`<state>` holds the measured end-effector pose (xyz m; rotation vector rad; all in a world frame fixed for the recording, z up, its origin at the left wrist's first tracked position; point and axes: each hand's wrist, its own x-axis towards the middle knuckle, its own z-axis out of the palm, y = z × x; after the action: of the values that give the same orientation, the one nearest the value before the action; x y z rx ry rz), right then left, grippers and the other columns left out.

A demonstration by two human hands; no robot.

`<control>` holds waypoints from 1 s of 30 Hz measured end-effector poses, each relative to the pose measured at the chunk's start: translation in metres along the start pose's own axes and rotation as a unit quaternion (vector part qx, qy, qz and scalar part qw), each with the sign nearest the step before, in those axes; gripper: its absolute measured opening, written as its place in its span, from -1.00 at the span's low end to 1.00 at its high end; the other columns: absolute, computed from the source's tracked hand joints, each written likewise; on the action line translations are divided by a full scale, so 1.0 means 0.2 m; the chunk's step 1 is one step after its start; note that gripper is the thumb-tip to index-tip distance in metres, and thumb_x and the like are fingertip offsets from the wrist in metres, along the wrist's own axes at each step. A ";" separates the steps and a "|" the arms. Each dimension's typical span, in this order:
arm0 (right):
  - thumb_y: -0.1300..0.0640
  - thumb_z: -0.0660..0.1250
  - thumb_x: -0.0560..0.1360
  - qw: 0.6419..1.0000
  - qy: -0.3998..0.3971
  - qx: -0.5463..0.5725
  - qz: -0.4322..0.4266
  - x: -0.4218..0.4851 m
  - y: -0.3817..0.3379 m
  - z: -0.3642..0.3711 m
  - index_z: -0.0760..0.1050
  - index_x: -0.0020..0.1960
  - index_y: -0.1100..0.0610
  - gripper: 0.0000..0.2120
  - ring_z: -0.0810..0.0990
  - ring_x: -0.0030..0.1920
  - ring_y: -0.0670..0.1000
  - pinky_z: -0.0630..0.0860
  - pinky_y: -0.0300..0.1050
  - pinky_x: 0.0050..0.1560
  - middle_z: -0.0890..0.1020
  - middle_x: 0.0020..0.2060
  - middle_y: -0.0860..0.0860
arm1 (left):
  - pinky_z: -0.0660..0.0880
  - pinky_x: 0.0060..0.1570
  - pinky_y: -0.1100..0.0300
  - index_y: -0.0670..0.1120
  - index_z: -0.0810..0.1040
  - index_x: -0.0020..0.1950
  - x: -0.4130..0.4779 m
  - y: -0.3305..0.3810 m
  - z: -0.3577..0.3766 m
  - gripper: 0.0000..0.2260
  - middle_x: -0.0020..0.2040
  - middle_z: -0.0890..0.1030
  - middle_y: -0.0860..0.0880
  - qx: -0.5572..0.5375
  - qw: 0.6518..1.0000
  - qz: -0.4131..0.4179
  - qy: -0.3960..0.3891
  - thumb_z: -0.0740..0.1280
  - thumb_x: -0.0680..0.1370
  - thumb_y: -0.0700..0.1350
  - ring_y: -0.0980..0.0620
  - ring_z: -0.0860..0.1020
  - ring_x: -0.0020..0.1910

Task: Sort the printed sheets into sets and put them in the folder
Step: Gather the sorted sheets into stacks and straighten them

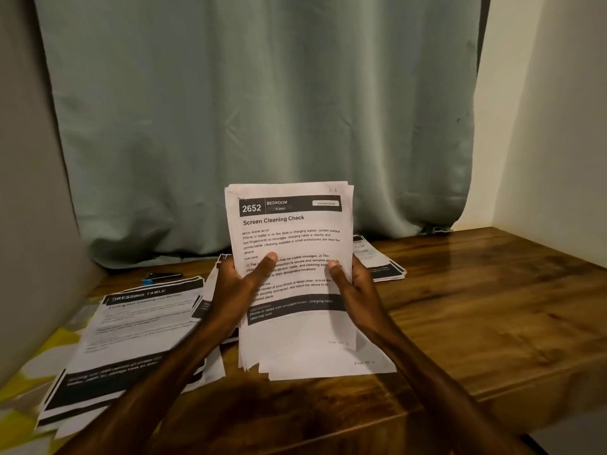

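Over the near middle of the wooden table (476,307), a stack of printed sheets (292,231) is held nearly upright, its lower edges fanned out. The top page reads "2652 Bedroom – Screen Cleaning Check". The left hand (235,287) grips the stack's left edge, thumb pressed across the front and fingers behind; the right hand (353,284) clasps the right edge the same way. A pile headed "Dressing Table" (138,330) lies to the left, and a smaller pile (377,261) lies far right, near the green curtain (262,110).

A home room (plain walls (542,126)): green curtain (262,110) hanging behind a wooden desk (476,307).
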<state>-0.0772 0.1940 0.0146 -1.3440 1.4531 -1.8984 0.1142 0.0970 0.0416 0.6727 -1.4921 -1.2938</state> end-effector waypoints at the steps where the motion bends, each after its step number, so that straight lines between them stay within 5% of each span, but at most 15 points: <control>1: 0.04 0.24 0.67 1.000 -0.008 -0.006 0.008 0.00 0.01 0.00 0.47 0.21 -0.07 -0.87 0.68 0.05 -0.22 0.63 -0.28 -0.11 0.66 0.08 -0.20 | 0.68 -0.17 0.12 -0.09 0.58 0.24 0.00 -0.01 0.00 -0.67 0.04 0.74 -0.05 0.024 1.000 0.003 0.000 0.47 0.53 -0.01 -0.04 0.74 -0.05; 5: -0.06 0.13 0.69 0.998 -0.028 -0.041 0.030 0.01 0.00 -0.05 0.46 0.21 -0.12 -0.83 0.65 0.02 -0.30 0.61 -0.34 -0.04 0.62 0.08 -0.31 | 0.67 -0.23 0.16 -0.08 0.59 0.17 0.04 -0.01 -0.03 -0.81 -0.02 0.73 -0.03 0.038 0.999 0.011 0.031 0.43 0.58 -0.07 -0.01 0.74 -0.12; 9: -0.12 0.09 0.71 0.997 0.008 -0.067 0.036 0.06 0.06 -0.18 0.51 0.29 -0.02 -0.68 0.69 0.05 -0.01 0.67 -0.05 0.00 0.71 0.07 -0.05 | 0.62 -0.36 0.23 -0.04 0.59 0.07 0.12 0.02 -0.13 -0.92 -0.19 0.73 0.07 0.013 0.999 -0.023 0.048 0.42 0.59 -0.16 0.08 0.72 -0.24; 15: 0.09 0.44 0.57 0.916 -0.047 -0.377 0.130 0.14 0.33 -0.39 0.67 0.08 0.18 -0.82 0.64 0.02 0.00 0.45 -0.38 -0.10 0.70 0.05 0.06 | 0.63 0.04 -0.11 -0.09 0.60 0.24 0.20 -0.10 -0.32 -0.74 0.08 0.73 -0.14 0.016 0.987 -0.158 -0.023 0.45 0.56 -0.17 -0.18 0.72 0.02; 18: -0.11 0.54 0.44 0.895 -0.087 -0.400 0.175 0.21 0.40 -0.36 0.61 0.23 0.10 -0.54 0.65 0.17 0.02 0.61 -0.12 0.14 0.68 0.21 0.00 | 0.62 0.07 -0.19 -0.06 0.58 0.29 0.21 -0.18 -0.31 -0.68 0.10 0.72 -0.16 0.008 0.980 -0.194 -0.030 0.47 0.54 -0.16 -0.21 0.71 0.03; 21: -0.24 0.54 0.39 0.867 -0.097 -0.446 0.199 0.26 0.32 -0.28 0.38 0.46 0.13 -0.21 0.48 0.39 0.11 0.47 -0.05 0.33 0.51 0.41 0.06 | 0.63 0.07 -0.20 -0.04 0.58 0.26 0.21 -0.23 -0.29 -0.71 0.08 0.73 -0.16 0.003 0.977 -0.209 -0.045 0.45 0.55 -0.20 -0.24 0.71 0.04; 30: -0.07 0.65 0.32 0.834 -0.149 -0.461 0.263 0.43 0.23 -0.23 0.26 0.53 0.11 -0.07 0.41 0.46 0.14 0.42 0.03 0.40 0.41 0.49 0.08 | 0.64 0.08 -0.15 0.06 0.56 0.17 0.21 -0.41 -0.30 -0.71 0.03 0.74 -0.06 0.104 0.968 -0.228 -0.028 0.52 0.50 -0.07 -0.14 0.72 0.00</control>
<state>-0.1669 0.1338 0.0118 -1.2752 2.3566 -0.5678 0.1390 0.0148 -0.0272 1.1794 -1.5884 -1.5167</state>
